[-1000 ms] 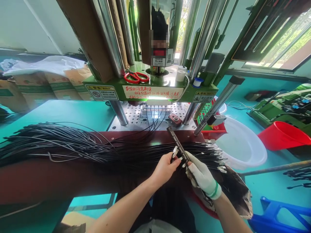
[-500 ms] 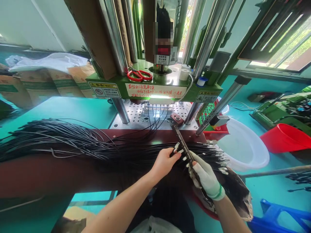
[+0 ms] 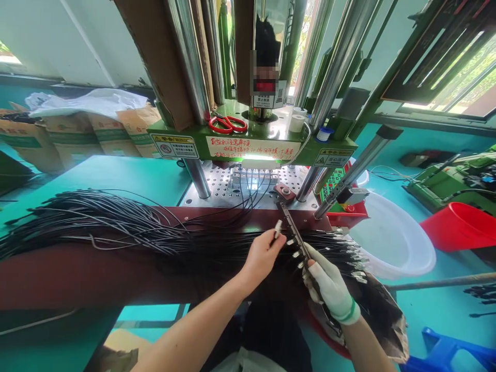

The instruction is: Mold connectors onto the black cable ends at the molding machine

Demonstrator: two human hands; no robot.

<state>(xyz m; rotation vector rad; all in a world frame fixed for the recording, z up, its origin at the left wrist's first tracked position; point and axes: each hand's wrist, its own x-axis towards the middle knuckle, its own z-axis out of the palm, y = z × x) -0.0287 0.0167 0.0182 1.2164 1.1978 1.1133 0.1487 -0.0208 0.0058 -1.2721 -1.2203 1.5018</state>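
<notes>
A thick bundle of black cables (image 3: 116,227) lies across a dark red bench edge (image 3: 58,279) in front of a green press machine (image 3: 251,144). My bare left hand (image 3: 260,257) pinches one cable's metal connector end (image 3: 278,228), held up beside a long dark metal fixture bar (image 3: 293,232). My gloved right hand (image 3: 329,287) grips the near end of that bar, which points toward the machine. Several connectors sit along the bar. More metal cable ends (image 3: 349,253) fan out to the right.
Red scissors (image 3: 228,124) and tape rolls (image 3: 297,122) rest on the machine's green top. A white basin (image 3: 403,243) and a red bucket (image 3: 461,225) stand at the right, cardboard boxes (image 3: 77,137) at the left. A blue stool (image 3: 457,351) is at the lower right.
My left hand has lifted a connector end slightly up and away from the bar. The view has shifted a little to the right; my right hand keeps its grip.
</notes>
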